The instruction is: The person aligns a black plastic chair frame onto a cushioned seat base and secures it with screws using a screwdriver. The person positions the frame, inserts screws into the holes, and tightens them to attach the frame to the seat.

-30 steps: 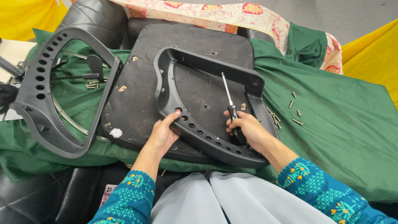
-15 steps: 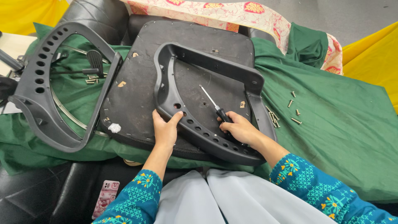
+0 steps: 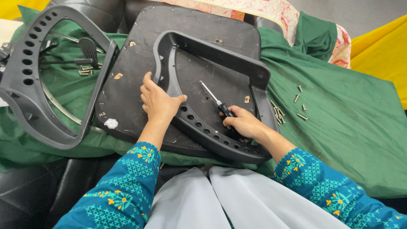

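1. Head view, centre of the frame: your left hand (image 3: 157, 101) lies open on the black curved plastic frame with a row of round holes (image 3: 203, 125), palm down on its left bend, thumb hooked over the inner edge.
2. Just right of centre, your right hand (image 3: 242, 124) is closed around the black handle of a slim screwdriver with a silver shaft (image 3: 215, 99); the shaft slants up and to the left, its tip resting on the dark seat board.
3. That flat black seat board (image 3: 127, 91) lies under the frame, on a green cloth (image 3: 347, 127) that fills the right half.
4. Right of the frame, brass-coloured loose screws (image 3: 292, 104) lie scattered on the cloth, well apart from your hands.
5. At the far left, a second black perforated hoop-shaped frame (image 3: 21, 76) rests on the cloth, touching the board's left edge.
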